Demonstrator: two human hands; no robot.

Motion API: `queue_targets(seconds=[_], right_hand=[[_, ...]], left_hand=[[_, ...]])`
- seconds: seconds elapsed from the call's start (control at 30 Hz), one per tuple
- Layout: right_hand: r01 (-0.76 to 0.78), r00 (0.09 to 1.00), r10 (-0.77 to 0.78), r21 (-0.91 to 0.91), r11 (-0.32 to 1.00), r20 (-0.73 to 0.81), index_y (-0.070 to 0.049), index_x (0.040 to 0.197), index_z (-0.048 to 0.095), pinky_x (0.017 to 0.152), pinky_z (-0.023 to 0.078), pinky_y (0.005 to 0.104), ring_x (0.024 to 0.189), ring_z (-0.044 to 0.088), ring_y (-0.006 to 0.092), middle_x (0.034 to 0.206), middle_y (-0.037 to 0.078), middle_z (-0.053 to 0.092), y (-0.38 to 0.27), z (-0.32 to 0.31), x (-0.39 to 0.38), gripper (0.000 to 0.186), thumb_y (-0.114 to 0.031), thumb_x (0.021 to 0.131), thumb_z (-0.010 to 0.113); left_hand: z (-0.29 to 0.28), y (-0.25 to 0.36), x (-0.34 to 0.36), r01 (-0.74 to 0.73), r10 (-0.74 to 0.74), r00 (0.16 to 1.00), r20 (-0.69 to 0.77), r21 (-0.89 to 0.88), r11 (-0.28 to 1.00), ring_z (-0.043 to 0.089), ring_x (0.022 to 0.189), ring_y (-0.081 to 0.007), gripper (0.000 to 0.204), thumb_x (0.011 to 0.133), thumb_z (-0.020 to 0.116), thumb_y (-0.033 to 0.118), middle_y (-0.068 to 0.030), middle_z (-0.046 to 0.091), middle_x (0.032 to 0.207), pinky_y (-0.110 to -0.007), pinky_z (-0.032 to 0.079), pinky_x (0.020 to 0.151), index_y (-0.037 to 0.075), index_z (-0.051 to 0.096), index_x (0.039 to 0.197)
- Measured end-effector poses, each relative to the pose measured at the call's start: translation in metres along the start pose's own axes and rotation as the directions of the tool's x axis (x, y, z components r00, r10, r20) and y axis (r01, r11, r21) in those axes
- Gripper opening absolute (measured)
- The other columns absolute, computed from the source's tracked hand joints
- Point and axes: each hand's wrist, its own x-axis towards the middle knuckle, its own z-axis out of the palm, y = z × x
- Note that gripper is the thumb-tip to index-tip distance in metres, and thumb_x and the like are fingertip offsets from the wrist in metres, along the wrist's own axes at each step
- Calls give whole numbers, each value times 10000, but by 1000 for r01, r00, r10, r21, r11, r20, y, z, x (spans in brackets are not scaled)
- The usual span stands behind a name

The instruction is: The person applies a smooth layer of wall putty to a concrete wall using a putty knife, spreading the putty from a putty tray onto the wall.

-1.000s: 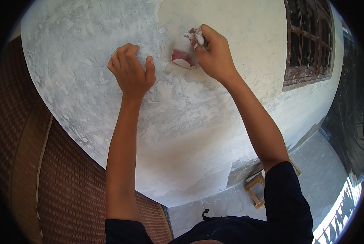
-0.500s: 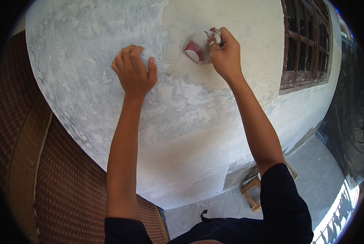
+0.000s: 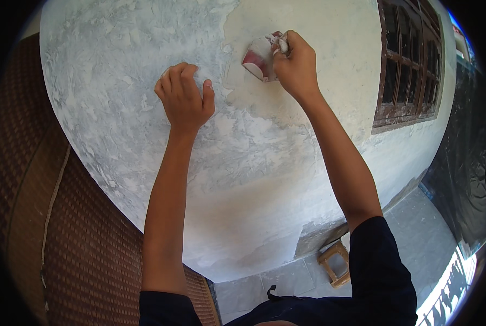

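In front of me is a wall point(image 3: 259, 201) with rough grey-white putty on its left and a smoother cream coat at upper right. My left hand point(image 3: 186, 98) rests against the putty, fingers bent and thumb held apart. Nothing shows in it, though the fingertips and palm are partly hidden. Over the cream part, my right hand point(image 3: 297, 65) is closed round a putty-smeared, flat-looking scraper point(image 3: 258, 60) with red and white patches. Its broad end points left, at the wall face. White putty sticks to the scraper near my fingers.
A brown wooden window point(image 3: 408, 65) is set in the wall at right. Below stands a small wooden stool point(image 3: 334, 264) on grey floor tiles point(image 3: 292, 277). Woven brown matting point(image 3: 96, 228) runs along the left. Dark plastic sheeting point(image 3: 465, 157) hangs at far right.
My right hand and the scraper have moved slightly up and left across the cream part. The left hand keeps nearly the same place on the wall. The whole view has shifted a little.
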Motion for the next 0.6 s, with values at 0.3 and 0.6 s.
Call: queue_targets(seconds=[0.3,0.6], right_hand=[[-38,998,38,-2,999,-53,31,777,506,643,459,432,709,559,403,759,223,558,-3,-8,12,77,42,730,566],[-118,993,118,-20,993,-18,39,795,504,709,461,432,764,569,393,812,211,567,-5,-18,19,82,20,746,568]], left_hand=[[1,1,-1,6,-6,1000,-4,8,1000,465,1062,-295,341,883,516,297,-116,545,1110,-455,269,916,63,485,1129],[2,0,-3,10,-10,1000,-5,-4,1000,464,1062,-295,337,895,501,303,-112,544,1114,-456,263,921,67,483,1135]])
